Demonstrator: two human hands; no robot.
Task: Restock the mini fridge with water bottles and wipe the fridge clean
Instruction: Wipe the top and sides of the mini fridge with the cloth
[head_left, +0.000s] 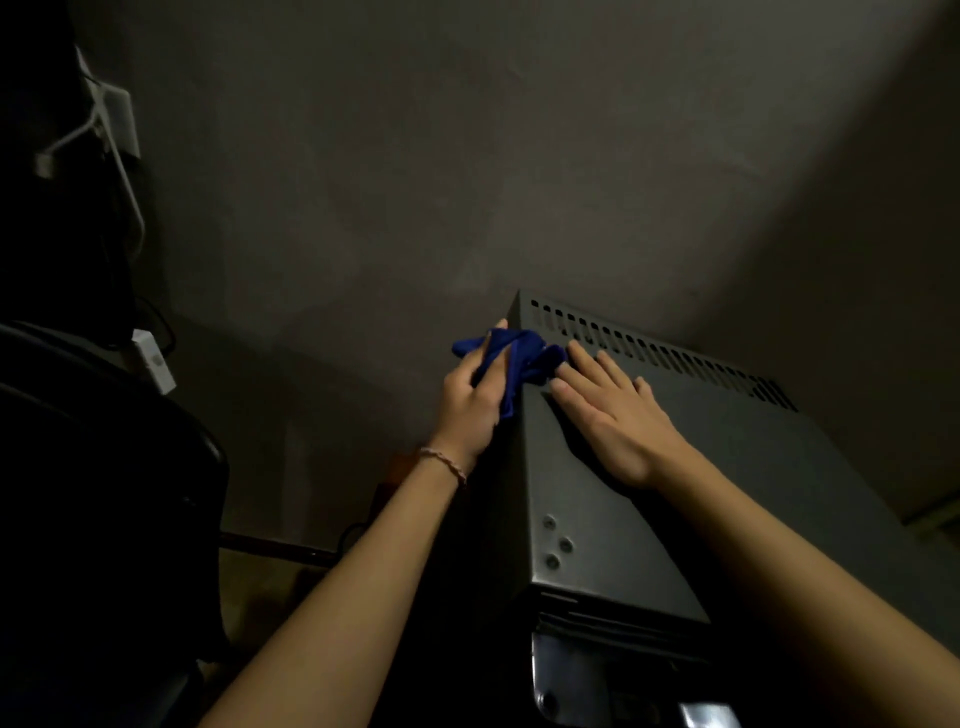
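Observation:
The grey metal mini fridge (675, 493) fills the lower right, seen from above, with a row of vent slots along its back edge. My left hand (470, 400) grips a bunched blue cloth (514, 358) against the fridge's left top edge near the back corner. My right hand (610, 415) lies flat on the fridge top, fingers straight, fingertips touching the cloth. No water bottles are in view.
A dim grey wall stands close behind the fridge. At the left are a dark rounded object (104, 467), a white plug or adapter (153, 361) and white cables with a wall box (111, 124). The floor to the left of the fridge is in deep shadow.

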